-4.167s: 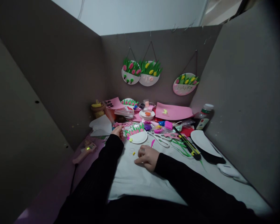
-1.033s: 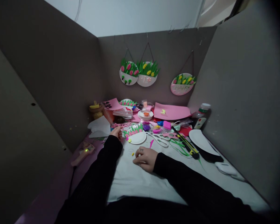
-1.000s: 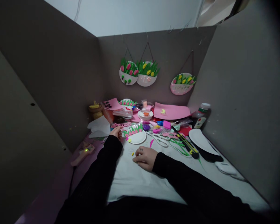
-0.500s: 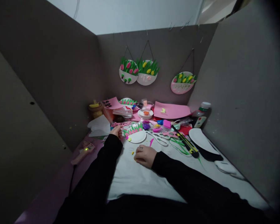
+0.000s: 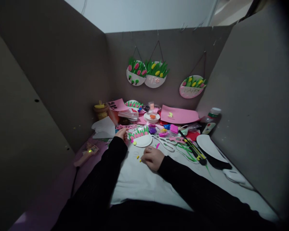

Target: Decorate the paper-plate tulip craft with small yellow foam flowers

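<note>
A white paper plate [image 5: 145, 141] lies on the cloth, decorated with pink tulips, green leaves and small pink and yellow flowers. At its left edge is my left hand [image 5: 121, 134], fingers loosely bent and somewhat apart; nothing shows in them. My right hand [image 5: 153, 158] is low over the cloth in front of the plate, thumb and fingers drawn together at a small yellow clay piece [image 5: 140, 160]. Another yellow bit [image 5: 137, 157] lies just beyond the fingertips. Behind this hand is a narrow magenta piece [image 5: 157, 146].
White-handled scissors [image 5: 167, 144], green strips [image 5: 186, 152] and a yellow-black cutter [image 5: 195, 150] lie to the right. A cut plate [image 5: 210, 147] and a bottle [image 5: 210, 120] are farther right. A glue gun [image 5: 86, 155] lies left. Finished plates [image 5: 155, 80] hang on the back panel.
My right hand has drawn back slightly, so the yellow piece at its fingertips shows more. My left hand stays beside the plate. The whole view has shifted a little.
</note>
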The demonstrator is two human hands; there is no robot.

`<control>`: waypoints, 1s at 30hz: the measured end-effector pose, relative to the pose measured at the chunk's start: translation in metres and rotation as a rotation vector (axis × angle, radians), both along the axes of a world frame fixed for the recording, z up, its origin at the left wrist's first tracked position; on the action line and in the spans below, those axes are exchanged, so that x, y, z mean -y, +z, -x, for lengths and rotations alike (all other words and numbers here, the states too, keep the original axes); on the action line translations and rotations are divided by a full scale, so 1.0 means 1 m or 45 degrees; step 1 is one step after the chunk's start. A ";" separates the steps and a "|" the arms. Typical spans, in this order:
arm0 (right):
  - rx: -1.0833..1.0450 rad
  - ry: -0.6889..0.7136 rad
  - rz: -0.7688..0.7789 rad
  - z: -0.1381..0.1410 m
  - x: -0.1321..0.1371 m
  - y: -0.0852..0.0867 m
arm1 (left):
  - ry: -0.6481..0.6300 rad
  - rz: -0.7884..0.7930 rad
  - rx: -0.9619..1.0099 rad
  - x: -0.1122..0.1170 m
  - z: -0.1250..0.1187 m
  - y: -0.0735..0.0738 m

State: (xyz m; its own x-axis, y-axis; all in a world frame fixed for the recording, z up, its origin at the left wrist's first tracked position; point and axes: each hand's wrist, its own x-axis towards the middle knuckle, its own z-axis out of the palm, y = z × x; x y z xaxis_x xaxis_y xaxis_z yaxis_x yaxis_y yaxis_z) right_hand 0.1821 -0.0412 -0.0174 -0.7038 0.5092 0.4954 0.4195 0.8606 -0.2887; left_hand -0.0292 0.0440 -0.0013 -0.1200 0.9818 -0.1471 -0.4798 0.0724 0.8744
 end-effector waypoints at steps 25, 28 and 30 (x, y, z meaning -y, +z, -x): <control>0.107 -0.014 -0.120 0.001 0.004 0.001 | -0.002 -0.026 -0.045 0.004 0.000 0.003; 0.054 -0.041 -0.099 0.000 0.004 0.002 | -0.010 -0.036 -0.081 0.005 -0.002 0.005; 0.045 -0.036 -0.093 0.000 0.005 0.002 | -0.037 -0.051 -0.131 0.006 -0.002 0.007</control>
